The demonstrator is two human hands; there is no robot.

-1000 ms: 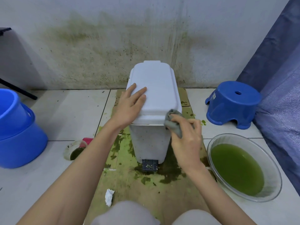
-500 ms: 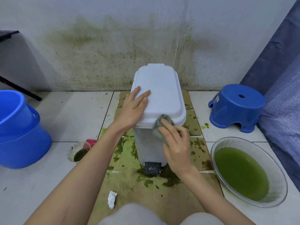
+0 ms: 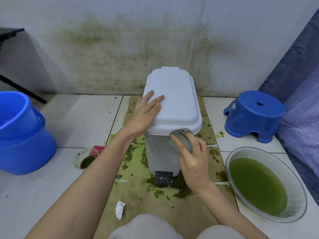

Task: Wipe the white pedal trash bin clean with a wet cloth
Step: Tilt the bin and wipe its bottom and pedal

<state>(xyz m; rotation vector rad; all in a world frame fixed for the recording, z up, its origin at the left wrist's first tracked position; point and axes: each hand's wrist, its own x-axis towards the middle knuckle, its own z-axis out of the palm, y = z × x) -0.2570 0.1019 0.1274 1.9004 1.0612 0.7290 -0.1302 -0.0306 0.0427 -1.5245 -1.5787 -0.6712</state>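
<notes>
The white pedal trash bin (image 3: 160, 152) stands upright on stained cardboard against the wall, its lid (image 3: 174, 94) closed and a dark pedal (image 3: 164, 177) at its foot. My left hand (image 3: 146, 111) rests flat on the lid's left front part, fingers straight. My right hand (image 3: 193, 157) presses a grey wet cloth (image 3: 182, 138) against the bin's front, just under the rim; its fingers curl around the cloth. Green specks dot the bin's front wall.
A clear basin (image 3: 293, 175) of green water sits at the right, a blue stool (image 3: 253, 114) behind it. Stacked blue buckets (image 3: 22, 135) stand at the left. A cup (image 3: 86, 157) with dark liquid and a crumpled tissue (image 3: 120, 209) lie on the floor. A blue curtain (image 3: 300, 69) hangs right.
My right hand has slid the cloth leftward along the bin's front rim, from the right corner toward the middle. My left hand stays on the lid.
</notes>
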